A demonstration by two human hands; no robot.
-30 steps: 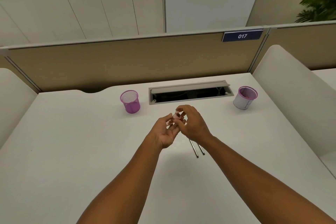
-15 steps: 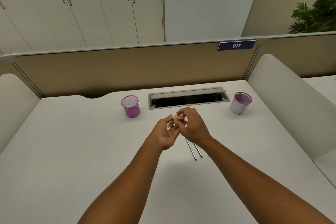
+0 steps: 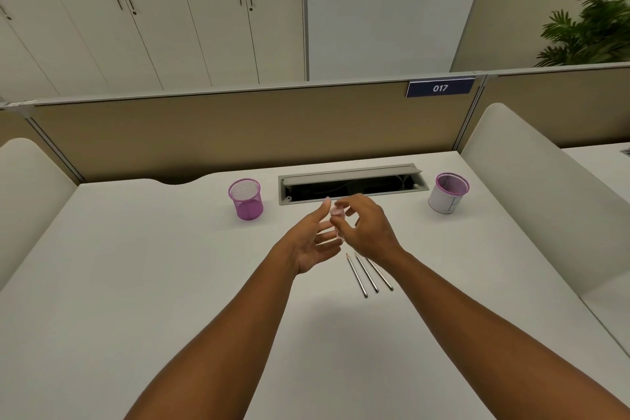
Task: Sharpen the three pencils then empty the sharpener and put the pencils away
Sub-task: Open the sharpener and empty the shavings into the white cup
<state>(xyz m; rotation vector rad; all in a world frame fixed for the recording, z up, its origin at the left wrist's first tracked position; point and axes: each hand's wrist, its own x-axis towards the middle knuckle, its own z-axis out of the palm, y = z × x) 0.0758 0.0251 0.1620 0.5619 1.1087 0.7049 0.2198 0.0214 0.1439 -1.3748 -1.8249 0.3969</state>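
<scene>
The right hand is pinching a small pink sharpener between thumb and fingertips, holding it above the desk. The left hand is sitting just beside it, palm turned toward the right hand and fingers spread loose, gripping nothing; its fingertips are nearly touching the sharpener. Blur is hiding the sharpener's finer details. Just below the right hand's wrist, three pencils are lying side by side on the desk, tips pointing toward the hands. Beyond the hands, an open cable tray is showing. Farther left of the left hand, a pink mesh cup is standing upright. Well to the right of the right hand, a white cup with a pink rim is standing.
</scene>
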